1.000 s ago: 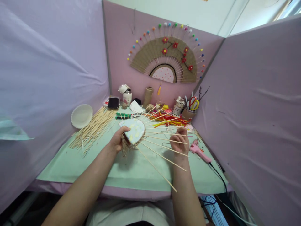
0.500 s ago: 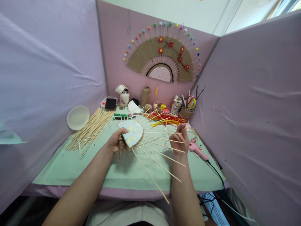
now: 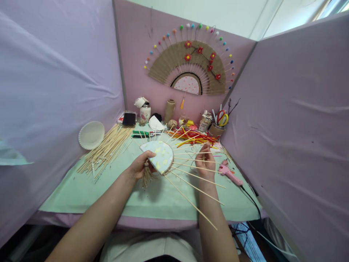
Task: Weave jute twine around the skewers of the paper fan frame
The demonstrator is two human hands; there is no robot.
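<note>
Green-clothed bench [image 3: 109, 200] in a purple booth; far wall bears a big fan [image 3: 160, 64]; stick pile [image 3: 105, 153] left, glue gun [image 3: 230, 175] right; half-disc [image 3: 165, 157] mid-bench, raised, sticks [image 3: 191, 202] fanning right, tassel [image 3: 147, 177] below; left hand [image 3: 140, 166] clamped on its near-left edge, thumb on top; right hand [image 3: 205, 162] among sticks, fingers curled, grip unclear; seems a stick-handling step; moving one calls for a steady left hold.
</note>
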